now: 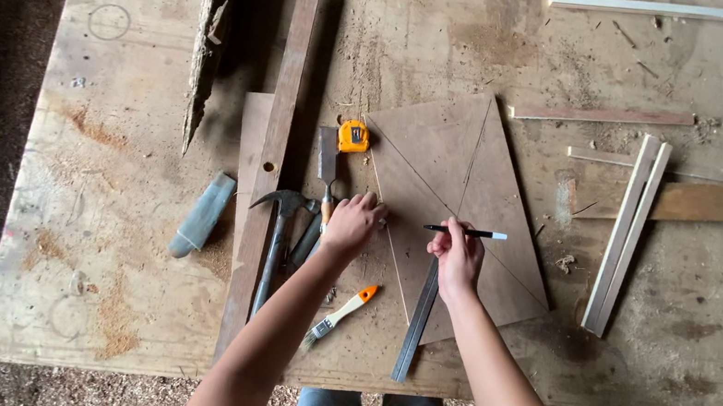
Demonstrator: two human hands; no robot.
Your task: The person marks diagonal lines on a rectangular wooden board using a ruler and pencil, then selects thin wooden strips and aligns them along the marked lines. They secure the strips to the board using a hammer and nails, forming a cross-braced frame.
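Right hand [457, 257] grips a pencil [465, 233] level over the scored brown board [466, 189]; left hand [352, 223] presses fingers spread on its edge. Steel ruler [416, 322] lies beneath, with hammer [275, 238], chisel [327, 171] and tape measure [353, 136] beside, on a sawdusty plywood bench [102, 197].

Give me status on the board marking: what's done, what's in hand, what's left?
Done: several straight lines already cross the brown board. In hand: the left hand presses on the board's edge, the right hand holds a pen over it, above the metal ruler. Left: no cuts show; chisel and hammer lie untouched.
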